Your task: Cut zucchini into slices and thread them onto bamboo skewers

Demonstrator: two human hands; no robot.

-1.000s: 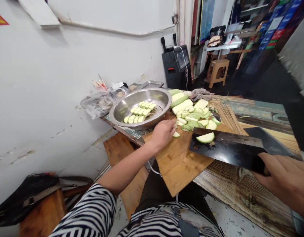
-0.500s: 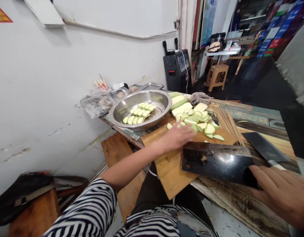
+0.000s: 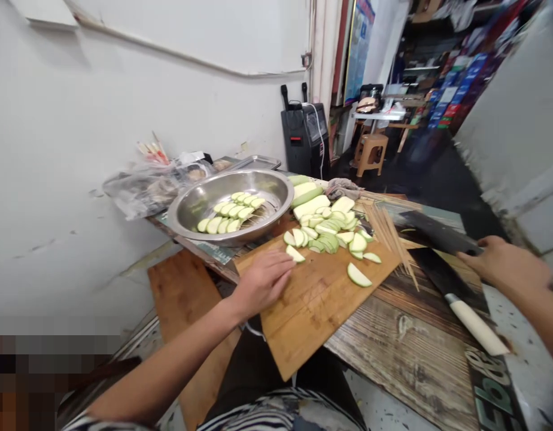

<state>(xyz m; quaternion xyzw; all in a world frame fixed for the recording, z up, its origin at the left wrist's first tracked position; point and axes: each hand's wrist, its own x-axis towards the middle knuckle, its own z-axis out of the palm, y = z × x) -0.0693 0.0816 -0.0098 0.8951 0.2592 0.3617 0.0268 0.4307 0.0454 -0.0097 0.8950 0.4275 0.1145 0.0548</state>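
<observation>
My right hand (image 3: pixel 505 260) grips the handle end of a dark-bladed cleaver (image 3: pixel 438 232), held over the right part of the table. Under it lies a second knife (image 3: pixel 476 323) with a pale handle. At the left of the wooden cutting board (image 3: pixel 312 299), my left hand (image 3: pixel 268 278) rests with fingers stretched out, its tips by a zucchini slice (image 3: pixel 295 254); whether they touch it I cannot tell. Many cut zucchini slices (image 3: pixel 325 227) are heaped at the board's far side, and one lone slice (image 3: pixel 359 275) lies nearer its right edge.
Behind the board's left side stands a steel basin (image 3: pixel 178 224) containing skewered zucchini slices (image 3: pixel 234 211). Larger zucchini pieces (image 3: pixel 310 203) lie behind the heap. Bamboo skewers (image 3: pixel 393 239) lie right of the board. Plastic bags (image 3: pixel 146 185) sit by the wall, near a black speaker (image 3: pixel 306 137).
My right hand has carried the cleaver from over the board's front to the table's far right. My left hand has drawn back leftward from the slices. The view has shifted right.
</observation>
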